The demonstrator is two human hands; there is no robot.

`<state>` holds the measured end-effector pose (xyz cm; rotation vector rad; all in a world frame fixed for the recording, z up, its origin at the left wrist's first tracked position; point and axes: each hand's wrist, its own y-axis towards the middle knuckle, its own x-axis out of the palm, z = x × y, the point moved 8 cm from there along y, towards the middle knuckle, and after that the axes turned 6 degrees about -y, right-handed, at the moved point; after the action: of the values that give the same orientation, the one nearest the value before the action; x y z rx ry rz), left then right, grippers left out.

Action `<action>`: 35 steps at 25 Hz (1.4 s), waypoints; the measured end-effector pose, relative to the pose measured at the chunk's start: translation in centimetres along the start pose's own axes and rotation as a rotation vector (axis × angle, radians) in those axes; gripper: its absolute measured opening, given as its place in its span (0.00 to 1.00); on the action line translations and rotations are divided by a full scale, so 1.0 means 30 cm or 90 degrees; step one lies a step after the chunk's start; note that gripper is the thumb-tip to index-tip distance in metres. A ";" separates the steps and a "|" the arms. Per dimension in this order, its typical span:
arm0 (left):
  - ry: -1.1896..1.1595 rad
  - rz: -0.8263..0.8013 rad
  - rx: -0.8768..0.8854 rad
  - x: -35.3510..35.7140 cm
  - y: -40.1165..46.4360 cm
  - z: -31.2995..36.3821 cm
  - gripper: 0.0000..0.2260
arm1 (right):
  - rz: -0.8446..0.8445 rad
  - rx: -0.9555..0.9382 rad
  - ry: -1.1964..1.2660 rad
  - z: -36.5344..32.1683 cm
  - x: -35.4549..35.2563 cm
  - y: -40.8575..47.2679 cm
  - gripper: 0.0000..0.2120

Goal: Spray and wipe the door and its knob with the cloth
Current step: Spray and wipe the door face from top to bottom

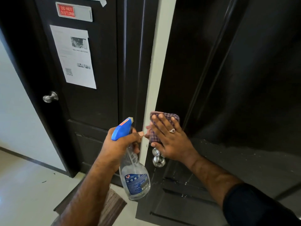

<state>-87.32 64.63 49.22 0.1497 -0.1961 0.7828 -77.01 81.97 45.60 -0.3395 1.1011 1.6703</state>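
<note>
A dark brown door [236,95] fills the right half of the view, with wet droplets on its lower panel. Its round silver knob [158,160] sticks out near the door's left edge. My right hand [169,137] presses a folded purple checked cloth [164,118] flat against the door just above the knob, fingers straight and spread. My left hand [120,142] grips the neck of a clear spray bottle [135,176] with a blue trigger head, held left of the knob and pointing up toward the door edge.
A second dark door [91,101] stands to the left with its own silver knob [50,97], a taped paper notice [73,56] and a red "do not disturb" sign [67,11]. A white frame strip [156,75] separates the doors. A doormat [112,206] lies on the tiled floor.
</note>
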 end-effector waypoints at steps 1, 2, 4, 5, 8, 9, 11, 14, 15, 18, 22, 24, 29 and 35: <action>-0.001 0.004 -0.005 0.006 0.001 -0.007 0.07 | -0.003 -0.035 -0.012 -0.036 0.012 0.027 0.36; -0.003 0.000 -0.011 0.019 0.001 -0.017 0.06 | -0.012 -0.066 -0.030 -0.062 0.025 0.041 0.35; -0.014 -0.011 -0.028 0.052 -0.001 -0.035 0.06 | -0.030 -0.104 -0.072 -0.063 0.040 0.024 0.37; -0.018 -0.018 -0.033 0.065 -0.003 -0.037 0.06 | -0.030 -0.106 -0.082 -0.034 0.039 -0.008 0.38; -0.017 -0.043 -0.031 0.087 -0.015 -0.039 0.11 | -0.020 -0.087 -0.088 0.117 0.007 -0.202 0.38; -0.018 -0.046 -0.028 0.086 -0.023 -0.038 0.13 | -0.013 -0.066 -0.093 0.171 -0.005 -0.275 0.38; -0.019 -0.041 -0.025 0.070 -0.040 -0.035 0.14 | -0.008 0.016 -0.094 0.230 -0.020 -0.370 0.41; -0.016 -0.026 -0.022 0.028 -0.059 -0.035 0.13 | 0.014 0.128 -0.073 0.193 0.016 -0.368 0.41; -0.010 -0.024 -0.020 0.020 -0.060 -0.039 0.13 | 0.017 0.142 -0.071 0.173 0.035 -0.358 0.40; 0.011 -0.029 -0.032 0.010 -0.050 -0.074 0.11 | 0.023 0.132 -0.097 0.156 0.084 -0.369 0.38; 0.007 -0.079 -0.067 0.050 -0.017 -0.144 0.09 | 0.027 -0.020 -0.140 0.155 0.105 -0.430 0.37; 0.002 -0.101 -0.055 0.083 0.000 -0.160 0.09 | 0.034 -0.008 -0.133 0.175 0.090 -0.430 0.36; -0.023 -0.133 -0.027 0.154 0.007 -0.202 0.11 | 0.073 0.119 -0.092 0.106 0.134 -0.438 0.35; -0.049 -0.170 0.032 0.223 0.010 -0.313 0.09 | 0.129 0.174 -0.075 0.108 0.148 -0.428 0.31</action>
<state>-81.79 71.34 41.66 0.2485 -0.2249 0.5172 -66.69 87.46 37.94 0.0464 1.2886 1.6634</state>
